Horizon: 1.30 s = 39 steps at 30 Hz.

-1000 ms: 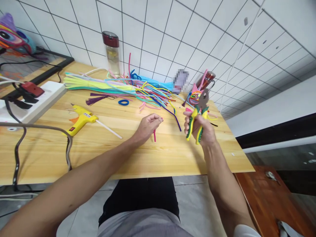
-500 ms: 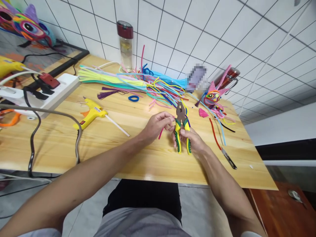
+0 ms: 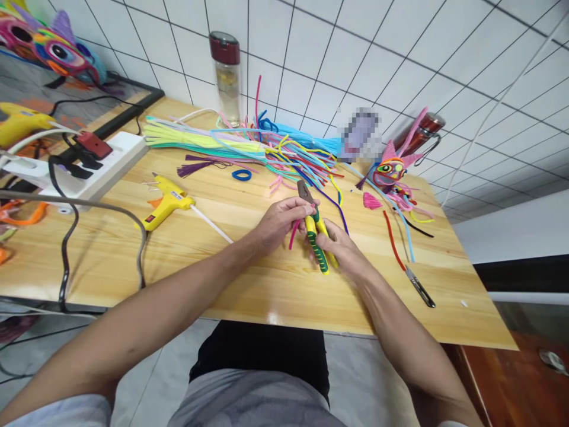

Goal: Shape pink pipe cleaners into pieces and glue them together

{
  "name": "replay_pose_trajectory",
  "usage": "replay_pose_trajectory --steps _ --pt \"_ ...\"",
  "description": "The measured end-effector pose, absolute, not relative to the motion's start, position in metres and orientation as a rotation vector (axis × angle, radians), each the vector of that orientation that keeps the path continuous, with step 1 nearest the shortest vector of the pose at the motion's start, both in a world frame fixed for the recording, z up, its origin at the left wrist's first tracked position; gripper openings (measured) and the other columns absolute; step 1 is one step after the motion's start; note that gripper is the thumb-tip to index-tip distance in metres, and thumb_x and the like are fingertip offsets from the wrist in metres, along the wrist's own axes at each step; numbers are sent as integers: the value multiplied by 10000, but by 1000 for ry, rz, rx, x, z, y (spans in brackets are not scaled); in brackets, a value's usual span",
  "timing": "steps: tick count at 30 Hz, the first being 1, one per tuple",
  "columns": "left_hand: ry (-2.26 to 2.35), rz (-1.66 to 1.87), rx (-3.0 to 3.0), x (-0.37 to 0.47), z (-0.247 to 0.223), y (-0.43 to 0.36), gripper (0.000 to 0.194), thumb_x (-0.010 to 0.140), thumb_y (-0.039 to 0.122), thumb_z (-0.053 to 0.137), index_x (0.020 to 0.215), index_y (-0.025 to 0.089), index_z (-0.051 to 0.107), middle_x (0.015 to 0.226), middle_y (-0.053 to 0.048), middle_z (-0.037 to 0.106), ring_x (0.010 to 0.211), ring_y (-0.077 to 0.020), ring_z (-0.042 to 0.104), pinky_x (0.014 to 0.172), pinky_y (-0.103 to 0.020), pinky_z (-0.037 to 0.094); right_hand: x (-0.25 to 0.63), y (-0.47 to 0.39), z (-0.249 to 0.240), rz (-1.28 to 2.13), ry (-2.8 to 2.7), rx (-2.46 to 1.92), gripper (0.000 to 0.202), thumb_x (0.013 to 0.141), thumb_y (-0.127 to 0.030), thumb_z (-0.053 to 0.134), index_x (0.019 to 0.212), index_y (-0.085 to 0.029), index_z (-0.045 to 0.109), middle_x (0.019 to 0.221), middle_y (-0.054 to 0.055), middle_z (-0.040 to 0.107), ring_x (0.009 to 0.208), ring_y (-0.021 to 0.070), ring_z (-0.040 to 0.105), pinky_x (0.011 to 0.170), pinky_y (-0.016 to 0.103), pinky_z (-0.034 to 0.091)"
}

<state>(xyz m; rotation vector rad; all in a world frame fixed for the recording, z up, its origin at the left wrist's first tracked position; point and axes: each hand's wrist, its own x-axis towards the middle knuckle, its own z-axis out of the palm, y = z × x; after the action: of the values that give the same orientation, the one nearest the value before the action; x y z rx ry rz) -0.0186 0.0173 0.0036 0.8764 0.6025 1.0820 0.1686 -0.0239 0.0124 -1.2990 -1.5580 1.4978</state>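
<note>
My right hand [image 3: 340,246] is wrapped round the yellow and green handles of the pliers [image 3: 316,237], whose dark jaws tilt up and to the left. Beside the jaws, my left hand [image 3: 284,220] pinches a short magenta pipe cleaner [image 3: 294,235]; its lower end hangs below the fingers. The fingertips of my left hand are against the pliers, and they hide the pipe cleaner's upper part. Behind both hands lies a pile of coloured pipe cleaners [image 3: 240,148].
A yellow glue gun [image 3: 166,204] and a white power strip [image 3: 104,172] with cables are on the left. Behind stands a bottle [image 3: 226,83]. To the right are a pink-eared figure [image 3: 391,169], small snips [image 3: 420,287] and a red pipe cleaner [image 3: 393,240].
The pliers have turned from upright to a leftward tilt, and their handles are closer together. My left hand has come up against them, with the magenta pipe cleaner still in its fingers.
</note>
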Motion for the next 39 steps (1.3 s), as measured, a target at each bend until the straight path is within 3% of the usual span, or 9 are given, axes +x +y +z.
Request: replay_pose_trajectory --steps 4,8,12,15,17,22,27,32,39 --pt "644 1144 1002 -18 -2 18 248 800 373 826 776 147 729 1113 -78 774 641 -60 569 629 -221 477 160 -29 14 781 -1915 -1675 740 794 -539 815 1423 -233 573 1285 117 722 1096 301 687 941 438 568" --pt "654 1103 1082 -17 -1 15 258 809 412 816 796 165 746 1014 -72 754 722 -104 637 645 -226 499 163 -25 10 505 -2017 -1760 548 911 -407 581 1412 -184 593 1278 168 739 1111 328 707 957 440 545" --pt "722 1126 1124 -19 8 11 279 830 442 784 810 172 714 917 -58 718 691 -115 641 588 -227 490 175 -20 11 599 -1912 -1736 464 893 -402 544 1295 -208 670 1059 92 794 892 273 721 850 391 551" --pt "797 1170 1076 -21 13 11 280 846 449 757 860 184 669 679 32 595 484 -62 434 471 -214 339 180 -20 17 745 -1777 -1662 390 875 -439 560 1136 -208 736 1045 76 798 841 245 706 822 380 552" --pt "813 1202 1058 -21 15 11 272 843 437 751 862 187 644 586 77 473 458 -52 324 463 -218 265 182 -21 20 852 -1732 -1621 342 852 -432 583 1037 -203 757 1023 75 796 844 237 703 809 372 554" --pt "794 1246 1071 -22 16 12 226 851 383 700 805 191 591 567 87 384 489 -63 265 490 -241 218 182 -24 25 1103 -1694 -1526 309 860 -409 585 976 -179 756 837 71 766 796 223 688 723 341 554" --pt "816 1268 1119 -22 16 11 244 869 383 701 781 198 567 585 75 413 517 -73 304 522 -246 254 181 -31 32 1234 -1653 -1485 310 855 -422 650 1034 -181 730 1059 116 784 867 236 707 638 327 597" --pt "813 1296 1181 -20 18 6 253 876 413 716 798 198 607 574 67 446 533 -84 374 539 -248 294 182 -38 36 1159 -1735 -1488 271 889 -410 649 1060 -210 717 1097 94 777 913 247 718 750 386 640" --pt "796 1305 1219 -20 22 2 244 884 401 707 797 192 616 596 50 469 540 -88 376 528 -251 276 186 -43 32 729 -2008 -1557 294 935 -382 589 1139 -221 726 1157 99 786 1051 298 740 996 471 574"
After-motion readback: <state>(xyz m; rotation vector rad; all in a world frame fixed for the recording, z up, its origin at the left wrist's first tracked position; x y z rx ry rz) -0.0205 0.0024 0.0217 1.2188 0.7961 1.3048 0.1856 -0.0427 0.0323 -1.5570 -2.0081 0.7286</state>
